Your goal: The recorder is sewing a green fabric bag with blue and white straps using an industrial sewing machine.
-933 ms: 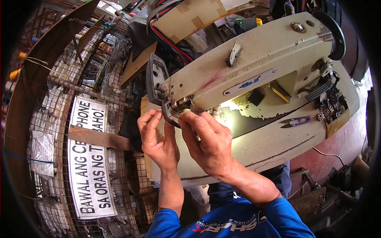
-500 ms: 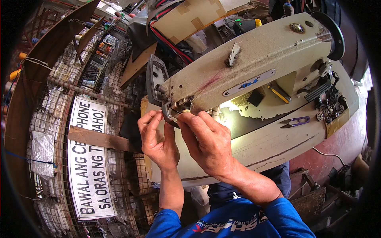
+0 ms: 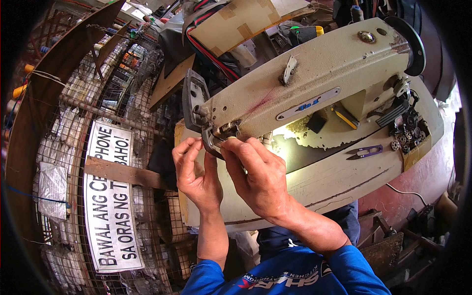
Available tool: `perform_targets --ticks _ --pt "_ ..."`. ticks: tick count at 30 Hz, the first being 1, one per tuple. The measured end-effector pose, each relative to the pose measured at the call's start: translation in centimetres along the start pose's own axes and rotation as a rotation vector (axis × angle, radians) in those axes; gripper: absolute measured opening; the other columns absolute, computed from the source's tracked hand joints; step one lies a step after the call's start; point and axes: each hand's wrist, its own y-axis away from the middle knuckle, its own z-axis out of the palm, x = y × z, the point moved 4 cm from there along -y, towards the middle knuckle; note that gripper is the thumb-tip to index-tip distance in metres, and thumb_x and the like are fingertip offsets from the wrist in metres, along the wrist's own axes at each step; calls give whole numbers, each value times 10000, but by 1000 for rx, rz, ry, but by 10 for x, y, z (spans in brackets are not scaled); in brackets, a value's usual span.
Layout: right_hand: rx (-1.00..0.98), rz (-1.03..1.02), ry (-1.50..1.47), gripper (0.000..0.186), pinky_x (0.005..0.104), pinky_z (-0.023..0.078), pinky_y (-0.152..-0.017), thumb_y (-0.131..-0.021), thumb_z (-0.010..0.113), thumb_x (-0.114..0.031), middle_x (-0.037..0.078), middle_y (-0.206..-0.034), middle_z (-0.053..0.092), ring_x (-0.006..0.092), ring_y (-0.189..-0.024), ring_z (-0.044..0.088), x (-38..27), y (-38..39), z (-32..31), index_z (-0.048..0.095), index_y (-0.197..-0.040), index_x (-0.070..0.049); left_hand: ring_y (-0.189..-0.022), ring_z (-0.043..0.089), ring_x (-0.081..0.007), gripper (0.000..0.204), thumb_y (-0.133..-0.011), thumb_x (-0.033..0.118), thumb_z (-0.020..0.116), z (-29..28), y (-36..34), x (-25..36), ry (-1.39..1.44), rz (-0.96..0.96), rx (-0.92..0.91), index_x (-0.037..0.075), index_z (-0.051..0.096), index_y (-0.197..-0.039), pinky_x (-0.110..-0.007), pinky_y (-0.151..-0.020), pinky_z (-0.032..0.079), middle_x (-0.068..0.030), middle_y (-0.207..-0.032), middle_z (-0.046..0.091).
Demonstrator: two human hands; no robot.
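Observation:
A worn cream sewing machine lies across the view, its dark-edged end cover at the left. My left hand has its fingertips closed at a curved dark metal piece under that end; what they grip is too small to tell. Just right of it, my right hand is pinched below a knurled brass knob, its fingers hiding what they hold. Purple-handled thread snips lie on the machine bed. A yellow-and-black tool rests beneath the arm.
A wire-mesh rack with a white printed sign and a wooden bar fills the left. Small metal bobbin parts sit in a pile at the right. Boards, cloth and spools crowd the back. A cable hangs below the table.

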Motion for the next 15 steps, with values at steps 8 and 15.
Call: perform_targets --ticks 8,15 --pt "94 7 -47 190 358 449 -479 -785 646 28 85 -697 489 249 -570 543 -1 1 -1 575 -954 -23 -990 562 -210 281 -790 -68 666 0 -2 2 -13 15 -12 8 634 -1058 -317 -861 450 -104 -1056 572" --pt "86 16 -26 195 314 430 -480 -778 675 46 93 -711 577 216 -557 565 -2 -1 -2 612 -951 -18 -978 568 -204 283 -783 -78 664 0 -1 1 13 -2 0 6 636 -1051 -308 -855 450 -106 -1063 568"
